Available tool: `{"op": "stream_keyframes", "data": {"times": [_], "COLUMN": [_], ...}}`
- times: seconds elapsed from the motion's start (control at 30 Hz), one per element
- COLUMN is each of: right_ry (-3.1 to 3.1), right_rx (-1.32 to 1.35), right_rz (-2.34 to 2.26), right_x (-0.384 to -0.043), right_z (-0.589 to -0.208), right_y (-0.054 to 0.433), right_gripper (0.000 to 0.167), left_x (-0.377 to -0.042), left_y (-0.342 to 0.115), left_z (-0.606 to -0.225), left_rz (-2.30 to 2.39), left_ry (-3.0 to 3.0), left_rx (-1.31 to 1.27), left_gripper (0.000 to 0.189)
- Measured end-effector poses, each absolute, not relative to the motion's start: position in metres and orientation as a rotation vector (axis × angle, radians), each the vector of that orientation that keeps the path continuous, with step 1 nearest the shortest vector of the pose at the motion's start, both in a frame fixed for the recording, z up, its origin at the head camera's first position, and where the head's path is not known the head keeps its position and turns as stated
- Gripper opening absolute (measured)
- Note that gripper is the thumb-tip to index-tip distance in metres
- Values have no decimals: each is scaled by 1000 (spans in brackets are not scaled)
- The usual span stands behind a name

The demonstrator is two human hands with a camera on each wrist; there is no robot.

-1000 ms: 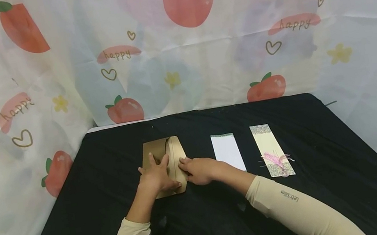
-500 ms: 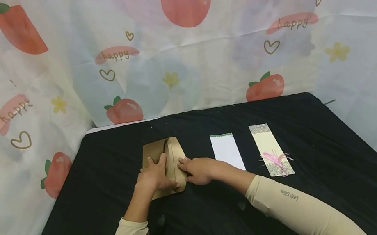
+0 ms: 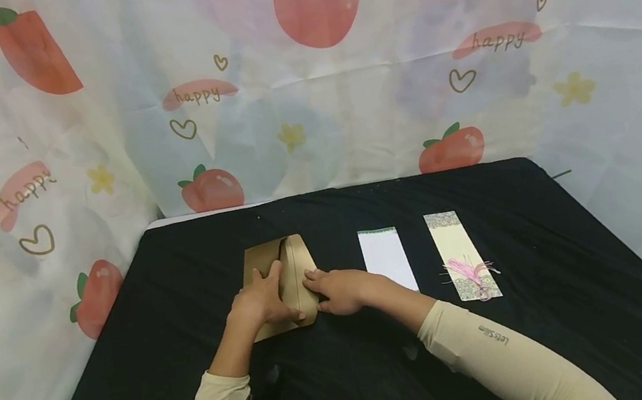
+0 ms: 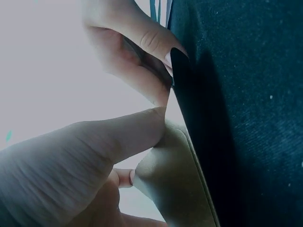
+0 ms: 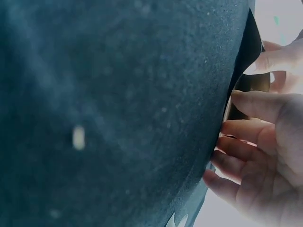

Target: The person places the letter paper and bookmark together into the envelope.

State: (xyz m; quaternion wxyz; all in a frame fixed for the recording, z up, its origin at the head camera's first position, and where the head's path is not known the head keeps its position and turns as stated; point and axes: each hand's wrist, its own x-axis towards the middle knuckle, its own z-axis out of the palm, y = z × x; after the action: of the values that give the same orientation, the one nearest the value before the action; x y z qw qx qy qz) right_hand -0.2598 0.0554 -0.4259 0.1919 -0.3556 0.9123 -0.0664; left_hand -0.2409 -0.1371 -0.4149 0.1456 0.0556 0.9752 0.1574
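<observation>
A brown kraft-paper envelope [image 3: 301, 260] lies on the table left of centre, a dark slit showing along its folded flap. My left hand [image 3: 262, 303] rests over it with fingers spread, and its thumb [image 4: 137, 132] presses on the paper. From the right side, my right hand [image 3: 343, 291] reaches in with extended fingers, the tips touching the envelope's right edge. Up close in the left wrist view, the brown paper [image 4: 177, 177] bends up from the cloth beside the thumb. The right wrist view shows the right fingertips [image 5: 232, 127] lined up along that edge.
Black cloth [image 3: 351, 379] covers the table. Right of the envelope lies a white paper strip [image 3: 384, 253], partly behind the right wrist. Further right is a cream card [image 3: 450, 242] with patterned ends, bearing a pink tassel [image 3: 469, 269]. A fruit-printed curtain [image 3: 344, 111] closes off the back.
My left hand has shifted slightly left and its fingers have drawn a little lower on the envelope. The slit beside the flap looks narrower. The right hand stays at the edge.
</observation>
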Motion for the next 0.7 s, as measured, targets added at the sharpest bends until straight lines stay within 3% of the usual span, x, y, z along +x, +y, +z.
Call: {"op": "stream_keyframes", "data": {"times": [0.27, 0.7], "right_ry": [2579, 2610], "right_rx": [-1041, -1044], "right_rz": [-173, -235], "right_x": [-259, -252], "right_z": [-427, -421], "right_y": [56, 63], "right_gripper": [56, 57], "left_x": [-242, -243], "left_y": [-136, -137], "left_z": [-418, -417], "left_rz": [394, 333], "left_ry": [2815, 2826], "left_rx": [183, 194], "left_gripper": [100, 93]}}
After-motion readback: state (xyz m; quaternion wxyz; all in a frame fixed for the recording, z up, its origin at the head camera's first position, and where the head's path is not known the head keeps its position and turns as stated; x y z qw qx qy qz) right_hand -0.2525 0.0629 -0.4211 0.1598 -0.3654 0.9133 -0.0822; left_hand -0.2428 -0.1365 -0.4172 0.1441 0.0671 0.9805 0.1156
